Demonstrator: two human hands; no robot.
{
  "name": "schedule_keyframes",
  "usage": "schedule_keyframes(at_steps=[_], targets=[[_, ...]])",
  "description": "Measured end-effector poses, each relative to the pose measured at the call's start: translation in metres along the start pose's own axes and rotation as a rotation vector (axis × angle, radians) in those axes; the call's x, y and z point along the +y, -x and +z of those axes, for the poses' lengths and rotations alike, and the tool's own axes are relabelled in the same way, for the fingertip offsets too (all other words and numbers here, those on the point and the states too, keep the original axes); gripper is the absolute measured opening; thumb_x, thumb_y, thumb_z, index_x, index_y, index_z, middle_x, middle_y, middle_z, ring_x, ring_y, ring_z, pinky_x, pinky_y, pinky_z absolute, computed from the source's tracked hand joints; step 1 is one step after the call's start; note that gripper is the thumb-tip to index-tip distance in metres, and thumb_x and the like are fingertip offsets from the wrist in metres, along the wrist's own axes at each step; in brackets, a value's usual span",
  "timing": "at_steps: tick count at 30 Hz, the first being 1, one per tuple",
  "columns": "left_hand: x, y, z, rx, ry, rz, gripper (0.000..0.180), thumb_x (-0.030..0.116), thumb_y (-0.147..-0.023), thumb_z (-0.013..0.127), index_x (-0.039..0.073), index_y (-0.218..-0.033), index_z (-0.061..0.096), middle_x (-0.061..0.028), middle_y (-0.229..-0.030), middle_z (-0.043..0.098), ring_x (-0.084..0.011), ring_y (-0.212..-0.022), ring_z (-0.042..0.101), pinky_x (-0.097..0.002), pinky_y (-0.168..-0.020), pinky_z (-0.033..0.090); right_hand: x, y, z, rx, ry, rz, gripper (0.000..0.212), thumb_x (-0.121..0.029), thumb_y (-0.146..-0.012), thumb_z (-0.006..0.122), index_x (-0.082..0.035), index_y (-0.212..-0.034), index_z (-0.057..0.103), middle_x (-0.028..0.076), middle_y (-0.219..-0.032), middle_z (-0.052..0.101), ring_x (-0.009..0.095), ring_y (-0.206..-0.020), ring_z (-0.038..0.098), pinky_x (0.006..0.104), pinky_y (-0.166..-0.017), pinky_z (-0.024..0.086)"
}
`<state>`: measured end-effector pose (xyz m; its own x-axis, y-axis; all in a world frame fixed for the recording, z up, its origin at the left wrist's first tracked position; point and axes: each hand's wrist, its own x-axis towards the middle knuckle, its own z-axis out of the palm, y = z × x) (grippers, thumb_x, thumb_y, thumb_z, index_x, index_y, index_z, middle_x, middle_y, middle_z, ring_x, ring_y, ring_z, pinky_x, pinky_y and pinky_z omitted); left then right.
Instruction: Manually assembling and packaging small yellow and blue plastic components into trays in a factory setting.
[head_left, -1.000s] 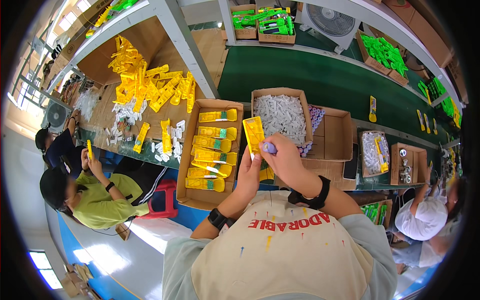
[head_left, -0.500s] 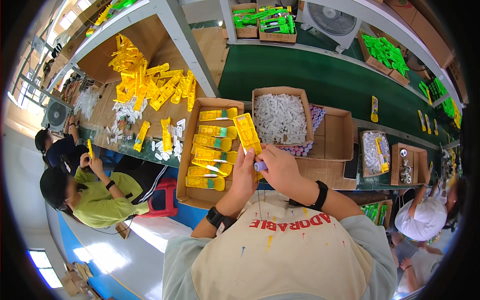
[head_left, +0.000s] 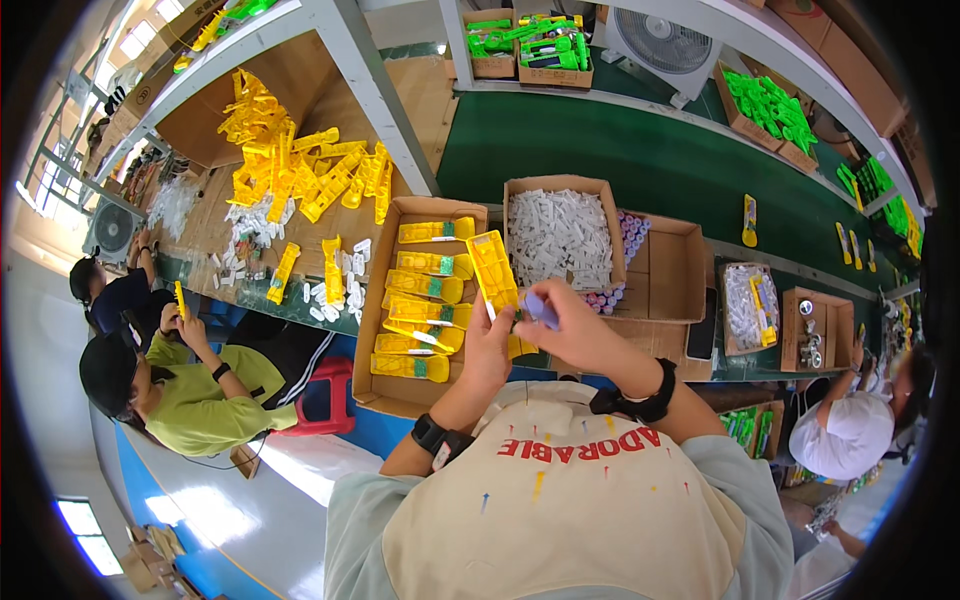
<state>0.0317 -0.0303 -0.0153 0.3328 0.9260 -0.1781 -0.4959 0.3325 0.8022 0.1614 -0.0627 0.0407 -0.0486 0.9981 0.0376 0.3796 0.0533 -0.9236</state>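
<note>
In my left hand (head_left: 486, 350) I grip a yellow plastic housing (head_left: 490, 268), held upright with its ribbed hollow side showing. My right hand (head_left: 578, 328) is closed on a lilac cylindrical battery (head_left: 541, 311), somewhat blurred, beside the housing's lower end. My fingers partly hide that end. Just left of my hands, a cardboard box (head_left: 375, 320) holds several yellow housings (head_left: 430, 262) with green parts in them, lying in a column. Beyond my right hand stands a carton (head_left: 618, 205) full of small white plastic pieces (head_left: 560, 235).
Batteries with pinkish ends (head_left: 634, 238) sit beside an open carton (head_left: 690, 265). A dark phone (head_left: 703, 325) lies to its right. Loose yellow housings (head_left: 320, 180) are heaped at far left, near a metal post (head_left: 385, 100). Co-workers sit on both sides, one in a lime-green shirt (head_left: 215, 400).
My right hand has shifted slightly right, turning the battery from pointing left to a more upright tilt. The housing in my left hand has moved slightly down and left.
</note>
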Motion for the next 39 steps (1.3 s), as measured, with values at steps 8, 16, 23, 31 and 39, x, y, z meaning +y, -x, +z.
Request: schedule_keyframes(at_steps=[8,16,23,31,39], targets=[[-0.01,0.003,0.001,-0.123,-0.321,0.068,0.04,-0.002,-0.083,0.043,0.002,-0.121,0.034,-0.0075,-0.102,0.051,-0.0115,-0.081,0.054,-0.0235,-0.069,0.047,0.002,-0.005,-0.008,0.11,-0.031,0.015,0.031,-0.013,-0.08,0.059,0.003,-0.103,0.047,0.011,-0.09,0.054,0.012,-0.074,0.053,0.0242,-0.067,0.044],[-0.009,0.009,0.008,-0.129,-0.432,0.115,0.051,-0.001,-0.081,0.046,0.002,-0.128,0.028,-0.0067,-0.105,0.047,-0.0115,-0.089,0.049,-0.0232,-0.076,0.043,0.001,-0.012,0.005,0.255,-0.179,0.214,0.029,-0.014,-0.076,0.063,0.003,-0.094,0.048,0.01,-0.083,0.057,0.014,-0.071,0.055,0.0257,-0.063,0.047],[-0.006,0.01,0.007,-0.138,-0.466,0.099,0.046,0.001,-0.083,0.044,0.003,-0.126,0.029,-0.007,-0.096,0.049,-0.0109,-0.079,0.051,-0.0229,-0.069,0.045,-0.005,-0.013,0.006,0.249,-0.023,0.227,0.029,-0.015,-0.077,0.063,0.002,-0.093,0.045,0.009,-0.084,0.052,0.011,-0.072,0.051,0.0233,-0.061,0.045],[0.002,0.016,0.005,-0.162,-0.155,-0.037,0.038,0.002,-0.082,0.041,0.004,-0.119,0.034,-0.0061,-0.091,0.047,-0.0141,-0.077,0.052,-0.0285,-0.064,0.049,0.003,-0.02,-0.004,-0.097,-0.53,0.367,0.038,-0.022,-0.085,0.053,0.003,-0.112,0.045,0.007,-0.093,0.053,0.01,-0.079,0.05,0.0223,-0.061,0.045],[0.01,0.027,-0.014,-0.151,-0.174,-0.056,0.045,0.002,-0.082,0.046,0.005,-0.125,0.032,-0.0038,-0.095,0.048,-0.0107,-0.078,0.051,-0.0255,-0.068,0.047,0.011,-0.028,0.018,-0.146,-0.373,0.341,0.033,-0.019,-0.083,0.056,0.005,-0.105,0.048,0.008,-0.092,0.055,0.012,-0.08,0.053,0.0243,-0.068,0.045]])
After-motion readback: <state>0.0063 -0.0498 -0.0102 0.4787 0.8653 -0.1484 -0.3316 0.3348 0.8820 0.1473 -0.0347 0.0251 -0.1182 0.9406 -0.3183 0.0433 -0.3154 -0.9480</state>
